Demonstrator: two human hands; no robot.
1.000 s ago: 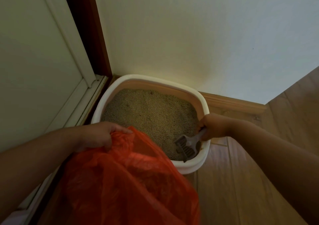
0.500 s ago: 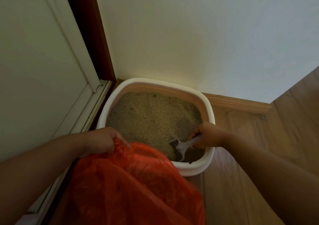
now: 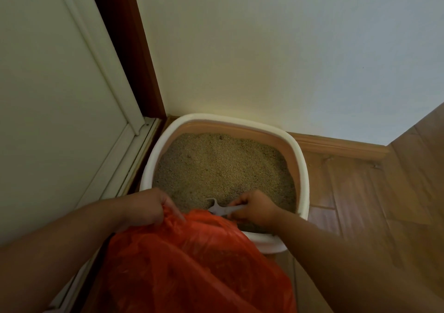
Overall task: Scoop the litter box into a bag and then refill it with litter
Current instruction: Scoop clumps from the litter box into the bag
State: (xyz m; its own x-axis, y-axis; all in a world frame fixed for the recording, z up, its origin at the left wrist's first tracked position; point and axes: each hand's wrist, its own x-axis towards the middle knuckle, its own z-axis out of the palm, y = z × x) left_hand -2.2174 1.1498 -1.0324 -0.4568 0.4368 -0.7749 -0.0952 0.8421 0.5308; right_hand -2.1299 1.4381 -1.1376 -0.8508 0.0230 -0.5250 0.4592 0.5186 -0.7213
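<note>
A white-rimmed litter box (image 3: 303, 168) stands in the room's corner, filled with tan litter (image 3: 223, 168). My left hand (image 3: 146, 208) grips the upper edge of a red plastic bag (image 3: 192, 264), which hangs in front of the box's near side. My right hand (image 3: 254, 208) holds the handle of a grey scoop (image 3: 217, 208) just over the bag's edge, above the near part of the litter. The scoop's head is mostly hidden behind the bag.
A white door and its frame (image 3: 72, 120) run along the left, close to the box. A pale wall (image 3: 264, 48) with a wooden skirting board (image 3: 336, 144) stands behind. Wooden floor (image 3: 384, 204) spreads to the right.
My right hand has carried the scoop leftward from the box's right side to the bag's edge. The view has tilted down a little. My left hand keeps hold of the bag.
</note>
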